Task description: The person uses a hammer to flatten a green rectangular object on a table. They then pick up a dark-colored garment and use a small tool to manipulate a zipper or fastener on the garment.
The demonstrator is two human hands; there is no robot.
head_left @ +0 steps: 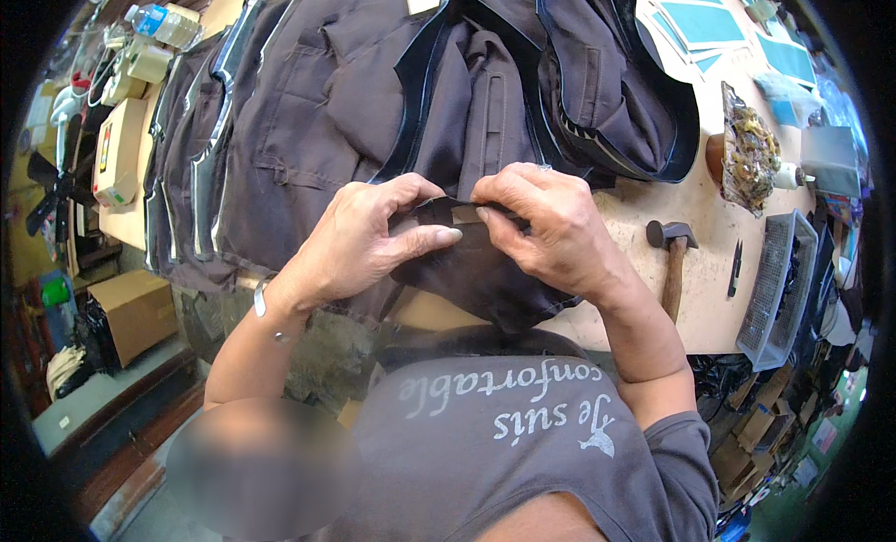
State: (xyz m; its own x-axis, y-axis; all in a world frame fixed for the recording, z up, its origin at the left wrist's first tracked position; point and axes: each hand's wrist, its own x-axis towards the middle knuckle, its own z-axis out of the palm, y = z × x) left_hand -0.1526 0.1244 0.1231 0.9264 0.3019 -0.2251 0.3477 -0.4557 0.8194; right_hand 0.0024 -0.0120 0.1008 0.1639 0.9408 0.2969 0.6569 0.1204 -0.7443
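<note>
The left hand point(350, 229) holds the dark cloth point(495, 276) at the near edge of the table point(714, 271), and the right hand point(551, 225) pinches its fold. Rightward, a hammer point(673, 271) lies near that edge.

Across your dark grey shirt point(448, 458), at the lower middle of the frame, you wear pale script-like lettering in two slanting lines, upside down as seen here, with a small pale figure beside it at the right. At the upper left, the bottle point(177, 28) carries a blue label, and the cream box point(121, 159) below it coloured marks, both too small for you to read.
</note>
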